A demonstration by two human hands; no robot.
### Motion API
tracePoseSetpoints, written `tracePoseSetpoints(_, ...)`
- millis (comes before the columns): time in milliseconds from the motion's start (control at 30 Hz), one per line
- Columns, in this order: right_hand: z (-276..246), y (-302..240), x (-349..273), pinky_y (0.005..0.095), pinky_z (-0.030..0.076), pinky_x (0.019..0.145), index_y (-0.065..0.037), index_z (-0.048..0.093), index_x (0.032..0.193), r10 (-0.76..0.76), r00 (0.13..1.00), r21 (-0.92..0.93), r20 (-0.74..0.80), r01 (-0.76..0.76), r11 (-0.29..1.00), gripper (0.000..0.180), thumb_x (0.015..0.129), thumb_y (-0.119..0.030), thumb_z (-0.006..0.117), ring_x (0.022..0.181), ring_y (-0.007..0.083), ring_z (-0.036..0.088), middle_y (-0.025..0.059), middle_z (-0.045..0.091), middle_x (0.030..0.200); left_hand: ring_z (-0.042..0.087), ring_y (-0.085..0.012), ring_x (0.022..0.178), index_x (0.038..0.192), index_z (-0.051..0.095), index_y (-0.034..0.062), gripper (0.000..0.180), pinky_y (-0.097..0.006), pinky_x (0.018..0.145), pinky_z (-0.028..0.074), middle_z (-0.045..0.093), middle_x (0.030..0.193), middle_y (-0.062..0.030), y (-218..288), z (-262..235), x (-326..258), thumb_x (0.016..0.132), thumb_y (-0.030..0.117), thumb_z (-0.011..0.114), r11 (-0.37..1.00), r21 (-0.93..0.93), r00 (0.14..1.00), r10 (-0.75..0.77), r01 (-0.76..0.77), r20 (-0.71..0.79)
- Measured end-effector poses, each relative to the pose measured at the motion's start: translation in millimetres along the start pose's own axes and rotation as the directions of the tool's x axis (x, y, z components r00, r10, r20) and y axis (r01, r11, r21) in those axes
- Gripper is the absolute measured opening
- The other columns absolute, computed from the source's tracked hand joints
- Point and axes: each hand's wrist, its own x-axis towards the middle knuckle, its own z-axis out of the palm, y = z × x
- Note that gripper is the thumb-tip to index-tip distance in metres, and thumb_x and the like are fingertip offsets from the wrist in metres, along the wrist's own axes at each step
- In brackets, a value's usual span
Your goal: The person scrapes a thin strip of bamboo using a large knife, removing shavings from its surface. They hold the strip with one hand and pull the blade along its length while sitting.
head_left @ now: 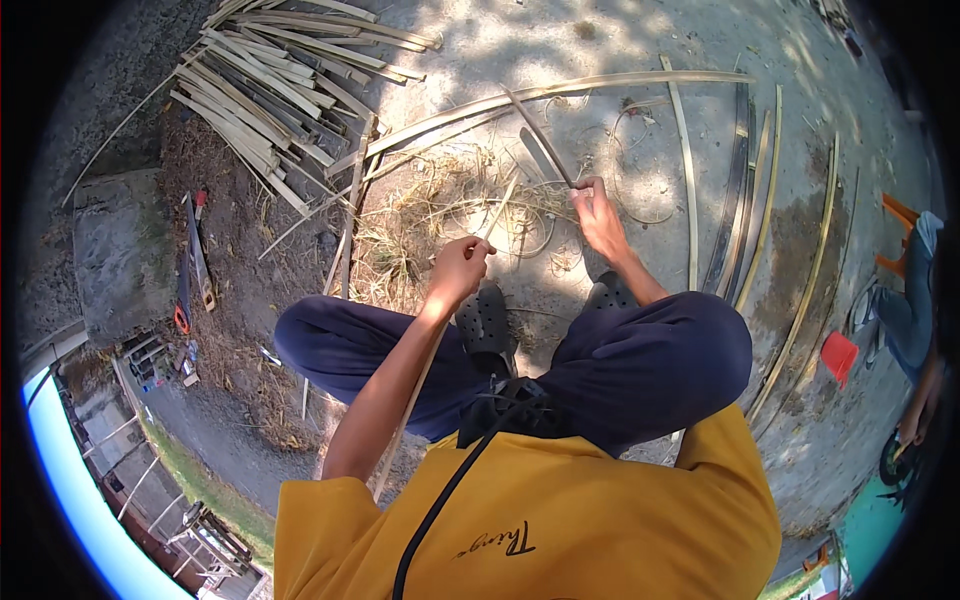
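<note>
My left hand is closed around a thin, pale bamboo strip. One end of the strip sticks up past the fingers, and the rest runs back along my left forearm. A long, narrow knife is in my right hand, its handle wrapped by the fingers. Its dark blade points up and to the left, apart from the strip. Under both hands, curled bamboo shavings lie on the ground before my dark clogs.
A pile of split bamboo lies at the far left. Long slats are spread on the right. Beside my left knee lie two saws. Another person is at the right edge, near a red container and an orange stool.
</note>
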Motion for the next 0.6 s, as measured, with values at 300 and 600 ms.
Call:
tracePoseSetpoints(300,-19.7,-12.5,-47.3,0.0410,0.045,0.065,-0.003,0.050,0.121,-0.045,0.998,0.090,-0.045,0.049,0.995,0.031,0.103,-0.026,0.058,0.063,0.0272,0.062,0.0145,0.064,0.069,0.051,-0.0082,0.065,0.103,0.080,0.0018,0.033,-0.031,0.060,0.042,0.068,0.074,-0.0017,-3.5,39.2,28.9,0.098,0.033,0.071,0.973,-0.146,0.984,0.172,-0.177,-0.049)
tracePoseSetpoints(600,-14.6,-17.5,-58.8,0.0495,0.049,0.067,-0.009,0.052,0.123,-0.119,0.990,-0.088,0.079,0.126,0.988,0.035,0.100,-0.034,0.062,0.075,0.0419,0.068,0.0148,0.067,0.072,0.042,-0.0051,0.044,0.109,0.071,0.0002,0.029,-0.024,0.041,0.030,0.060,0.072,-0.0012,2.0,67.9,36.4,0.104,0.029,0.066,0.953,-0.258,0.981,0.119,-0.157,-0.156)
